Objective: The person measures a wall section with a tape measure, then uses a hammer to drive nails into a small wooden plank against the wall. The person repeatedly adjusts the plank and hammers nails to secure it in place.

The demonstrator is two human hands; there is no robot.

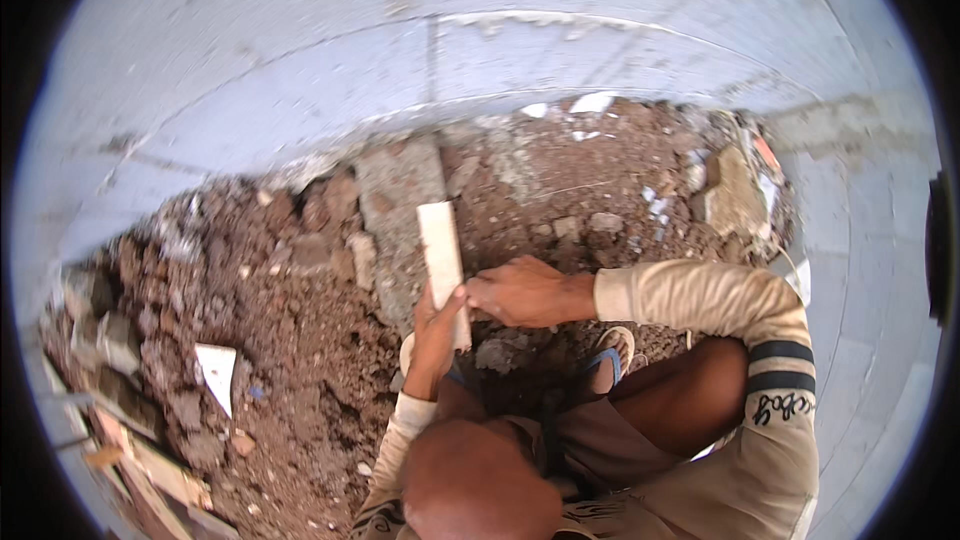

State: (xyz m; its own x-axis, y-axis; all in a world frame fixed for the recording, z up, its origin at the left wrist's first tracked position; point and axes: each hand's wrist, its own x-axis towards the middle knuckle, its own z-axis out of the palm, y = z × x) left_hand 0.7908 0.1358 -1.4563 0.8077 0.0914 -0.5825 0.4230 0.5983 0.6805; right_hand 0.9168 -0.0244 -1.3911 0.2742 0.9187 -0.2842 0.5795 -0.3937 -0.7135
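Note:
A short, pale wooden strip (pixel 438 240) slants over the ground in front of me, its far end resting on or above a grey concrete slab (pixel 400 180). My left hand (pixel 434 335) is closed around its near part, with the thumb on top. From the right, my right hand (pixel 525 292) meets the strip's right edge near the left thumb. Its fingers are curled in, and whether they pinch the strip or something small is hidden. My feet, in sandals with blue straps (pixel 606 355), are planted just below the hands.
A grey block wall (pixel 300 70) curves across the far side and down the right. Loose brown soil with rubble surrounds me. A white shard (pixel 216 376) lies at left, boards (pixel 150 460) at lower left, a large stone (pixel 733 195) at right.

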